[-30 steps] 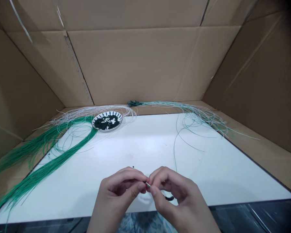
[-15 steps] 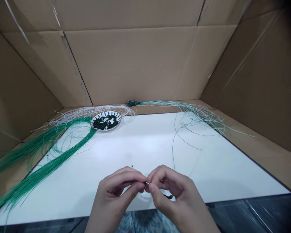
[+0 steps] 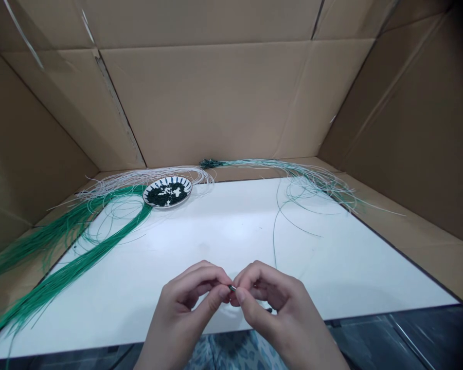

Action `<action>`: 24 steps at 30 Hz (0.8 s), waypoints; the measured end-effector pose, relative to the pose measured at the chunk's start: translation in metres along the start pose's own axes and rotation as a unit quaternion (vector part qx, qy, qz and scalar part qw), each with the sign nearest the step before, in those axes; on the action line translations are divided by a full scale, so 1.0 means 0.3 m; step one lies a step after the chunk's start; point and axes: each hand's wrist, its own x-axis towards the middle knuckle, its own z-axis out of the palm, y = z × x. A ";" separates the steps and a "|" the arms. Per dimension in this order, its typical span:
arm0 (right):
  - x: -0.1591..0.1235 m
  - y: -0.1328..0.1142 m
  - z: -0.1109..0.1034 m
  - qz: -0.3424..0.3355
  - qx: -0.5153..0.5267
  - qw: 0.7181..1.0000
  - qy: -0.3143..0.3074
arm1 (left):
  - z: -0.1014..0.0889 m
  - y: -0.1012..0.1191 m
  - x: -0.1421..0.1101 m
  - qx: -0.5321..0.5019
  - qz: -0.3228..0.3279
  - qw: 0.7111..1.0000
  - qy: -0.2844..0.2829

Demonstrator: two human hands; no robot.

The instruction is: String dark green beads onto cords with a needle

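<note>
Over the front part of the white tabletop, my left hand (image 3: 200, 295) and my right hand (image 3: 264, 295) meet at the fingertips. Thumb and forefinger of each are pinched around a tiny dark piece with a pale glint (image 3: 232, 288); its exact kind is too small to make out. Below the right palm a bit of another dark thing (image 3: 269, 310) shows, mostly covered by that hand. A thin green strand (image 3: 274, 246) runs across the table to just behind the right hand; whether it joins the held piece is hidden.
At the back left stands a striped plate (image 3: 188, 184) of small dark bits. Long green strands (image 3: 111, 239) lie left, with white strands (image 3: 154, 174) behind. A dark-ended bundle of pale green strands (image 3: 254, 163) stretches along the back right. Cardboard walls (image 3: 208, 103) surround the table.
Both hands keep their pinch, with the left shifted slightly right. A little more of the dark piece shows between the fingertips. The dark speck behind the left hand is out of sight now.
</note>
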 end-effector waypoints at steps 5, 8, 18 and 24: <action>0.001 0.006 0.000 0.002 -0.001 1.000 0.003 | 0.003 -0.003 -0.001 0.000 -0.004 1.000 0.000; 0.006 0.017 -0.002 -0.006 -0.005 1.000 0.006 | 0.004 -0.010 -0.001 -0.011 -0.006 1.000 -0.001; 0.017 0.050 -0.021 0.000 0.051 0.998 -0.026 | -0.044 -0.049 0.019 -0.064 -0.076 0.989 -0.109; 0.026 0.063 -0.021 -0.009 0.019 0.999 -0.031 | -0.039 -0.060 0.022 -0.043 -0.055 0.995 -0.073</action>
